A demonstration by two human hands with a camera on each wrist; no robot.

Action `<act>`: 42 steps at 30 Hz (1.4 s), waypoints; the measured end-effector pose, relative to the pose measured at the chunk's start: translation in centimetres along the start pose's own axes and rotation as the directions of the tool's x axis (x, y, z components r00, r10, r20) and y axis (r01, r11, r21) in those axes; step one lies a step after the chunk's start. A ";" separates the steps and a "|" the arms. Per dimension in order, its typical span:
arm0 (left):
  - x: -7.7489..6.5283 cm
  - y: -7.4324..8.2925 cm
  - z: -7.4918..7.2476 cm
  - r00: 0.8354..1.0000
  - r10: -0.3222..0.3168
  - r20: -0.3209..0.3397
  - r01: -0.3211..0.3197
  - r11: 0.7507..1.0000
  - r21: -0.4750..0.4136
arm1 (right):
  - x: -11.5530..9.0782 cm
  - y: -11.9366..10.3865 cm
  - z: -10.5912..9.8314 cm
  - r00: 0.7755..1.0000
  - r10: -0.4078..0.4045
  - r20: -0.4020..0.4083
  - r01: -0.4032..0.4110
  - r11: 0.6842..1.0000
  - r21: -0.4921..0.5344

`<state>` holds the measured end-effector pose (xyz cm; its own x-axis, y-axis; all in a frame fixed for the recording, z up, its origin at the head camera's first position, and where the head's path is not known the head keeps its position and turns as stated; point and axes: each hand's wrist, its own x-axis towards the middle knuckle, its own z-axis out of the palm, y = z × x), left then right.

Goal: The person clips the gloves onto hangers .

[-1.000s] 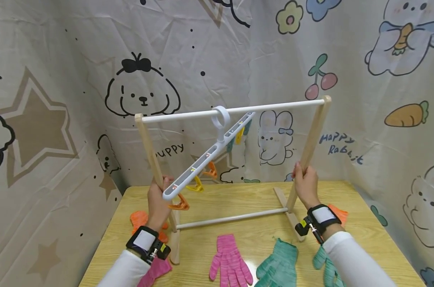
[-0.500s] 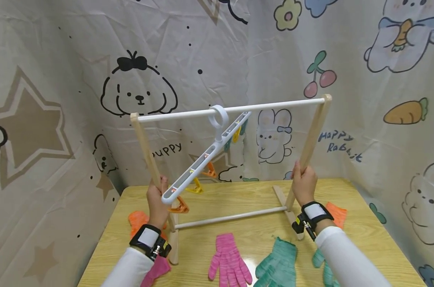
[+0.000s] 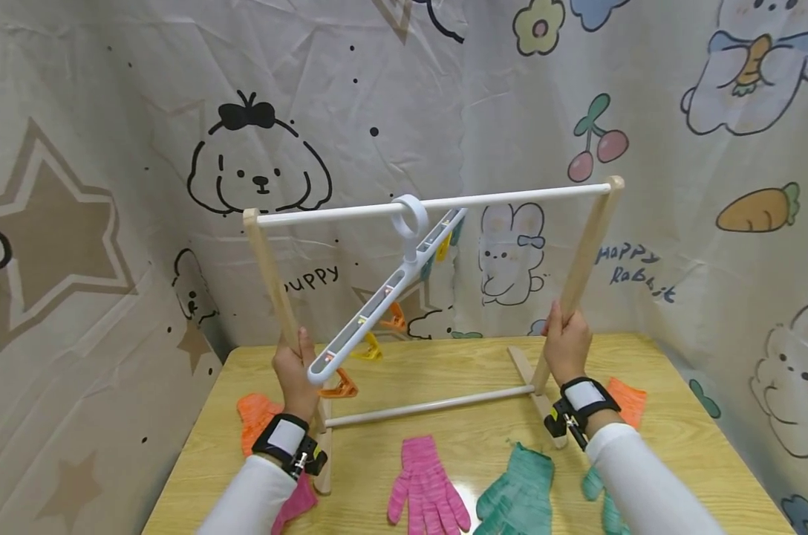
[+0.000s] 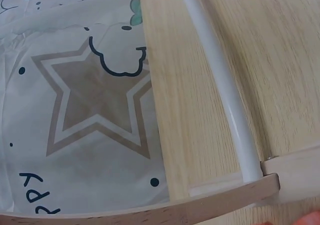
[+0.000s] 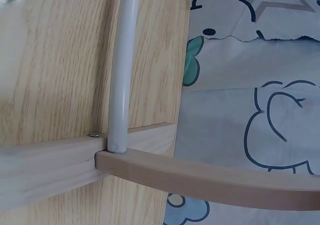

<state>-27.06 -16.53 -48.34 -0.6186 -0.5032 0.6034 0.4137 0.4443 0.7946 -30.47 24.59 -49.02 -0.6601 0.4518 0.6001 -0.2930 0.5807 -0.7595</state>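
A wooden rack stands on the table, its left post [image 3: 270,275] and right post [image 3: 587,245] joined by a white top bar [image 3: 511,198] and a white lower bar [image 3: 431,406]. My left hand [image 3: 295,375] grips the left post partway up; my right hand [image 3: 567,345] grips the right one. From the top bar a pale clip hanger [image 3: 409,256] hangs by its ring, slanting toward me. Orange clips [image 3: 340,385], yellow clips [image 3: 369,348] and green ones hang under it. Both wrist views show the lower bar [image 4: 225,90] meeting a post [image 5: 200,177]; neither shows a hand.
In front of the rack lie a pink glove [image 3: 425,483] and a green glove [image 3: 520,490]. An orange glove [image 3: 257,416] and another pink glove [image 3: 297,505] lie left, partly hidden; orange [image 3: 626,401] and green ones lie right. Printed cloth [image 3: 404,89] hangs behind the wooden table [image 3: 391,461].
Both hands keep their grip on the posts. The hanger sways slightly, and the left wrist shifts a little to the right. The head view has moved slightly.
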 end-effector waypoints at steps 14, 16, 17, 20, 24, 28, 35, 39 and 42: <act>0.4 0.5 0.6 0.997 -0.045 -0.061 0.043 0.998 -0.047 | 0.4 0.0 0.4 1.000 -0.002 -0.020 0.003 1.000 0.025; 0.2 0.4 0.6 0.996 -0.059 -0.062 0.057 0.998 -0.041 | 0.1 0.2 0.4 1.000 0.010 -0.022 -0.009 1.000 0.028; 0.1 0.4 0.6 0.996 -0.061 -0.063 0.058 0.998 -0.038 | 0.0 0.4 0.4 1.000 0.015 -0.025 -0.014 0.999 0.029; 0.0 0.3 0.7 0.996 -0.065 -0.062 0.061 0.996 -0.059 | -0.3 0.7 0.3 0.999 0.019 -0.048 -0.017 0.999 0.039; 0.0 0.1 1.0 0.996 -0.063 -0.067 0.057 0.995 -0.085 | -0.4 0.8 0.2 0.997 0.004 -0.072 0.000 0.998 0.058; 0.0 -0.2 1.0 0.995 -0.046 -0.091 0.039 0.997 -0.072 | -0.4 0.8 0.3 0.997 -0.016 -0.076 0.021 0.997 0.074; 0.1 -0.5 0.8 0.995 -0.050 -0.090 0.045 0.997 -0.061 | -0.5 1.0 1.0 0.994 -0.041 -0.105 0.051 0.994 0.097; 0.1 -0.3 0.7 0.995 -0.061 -0.083 0.058 0.997 -0.043 | -0.5 0.6 1.3 0.991 -0.032 -0.127 0.047 0.992 0.116; 0.1 0.0 0.6 0.994 -0.072 -0.078 0.069 0.997 -0.039 | -0.6 -0.9 1.1 0.990 -0.025 -0.136 0.044 0.989 0.141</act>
<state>-27.57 -16.14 -48.29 -0.5929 -0.5897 0.5484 0.3958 0.3796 0.8362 -30.52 23.07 -49.00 -0.5525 0.5250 0.6474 -0.4169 0.4985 -0.7601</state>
